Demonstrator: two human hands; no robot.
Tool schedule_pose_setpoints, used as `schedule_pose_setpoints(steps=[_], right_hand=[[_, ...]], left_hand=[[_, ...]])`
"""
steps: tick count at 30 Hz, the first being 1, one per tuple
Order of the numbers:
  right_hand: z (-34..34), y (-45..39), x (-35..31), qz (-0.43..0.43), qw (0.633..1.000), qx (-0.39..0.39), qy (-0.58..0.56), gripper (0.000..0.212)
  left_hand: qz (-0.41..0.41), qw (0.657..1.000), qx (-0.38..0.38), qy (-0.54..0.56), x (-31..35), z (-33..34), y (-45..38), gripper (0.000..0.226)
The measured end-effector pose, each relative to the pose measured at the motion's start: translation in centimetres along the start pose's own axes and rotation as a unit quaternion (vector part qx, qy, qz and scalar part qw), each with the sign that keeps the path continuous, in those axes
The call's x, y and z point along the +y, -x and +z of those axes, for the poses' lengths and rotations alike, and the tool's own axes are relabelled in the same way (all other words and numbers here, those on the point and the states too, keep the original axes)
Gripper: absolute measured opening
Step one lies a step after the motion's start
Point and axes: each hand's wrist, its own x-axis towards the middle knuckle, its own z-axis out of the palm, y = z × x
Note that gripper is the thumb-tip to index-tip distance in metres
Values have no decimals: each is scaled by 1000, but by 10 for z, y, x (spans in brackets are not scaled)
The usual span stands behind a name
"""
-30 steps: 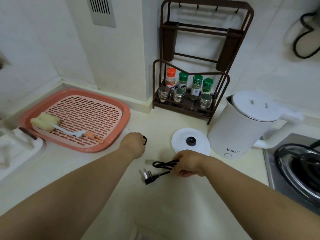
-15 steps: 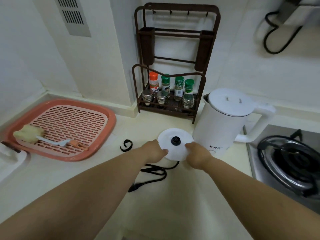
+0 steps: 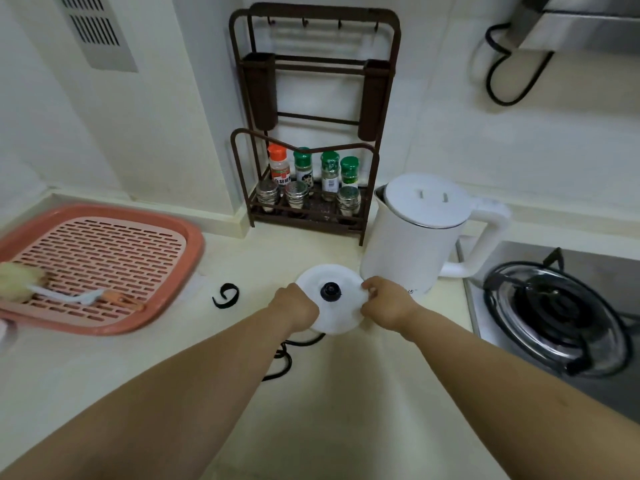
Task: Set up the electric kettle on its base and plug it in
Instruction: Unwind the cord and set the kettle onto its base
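My left hand [image 3: 293,311] and right hand [image 3: 382,303] grip opposite edges of the round white base [image 3: 341,315], just beside the white kettle [image 3: 412,237]; open table [image 3: 242,258] lies left.

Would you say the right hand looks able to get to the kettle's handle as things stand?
Probably yes: the right hand grips the base beside the kettle, and nothing blocks the handle behind it.
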Motion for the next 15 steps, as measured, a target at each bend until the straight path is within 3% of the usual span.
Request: schedule_pose_setpoints(steps=[5,9,12,15], right_hand=[[15,6,5,-13,1000,22,-7,51],[13,15,16,40,996,6,78,38],[1,24,28,78,991,-4,107,11],[-15,31,46,135,989,-18,62,18]], left_hand=[[7,1000,-8,-1,-3,1,5,62],[41,997,-47,-34,3,5,9,57],[73,992,-74,-67,16,18,13,59],[102,987,-88,-92,28,30,15,60]])
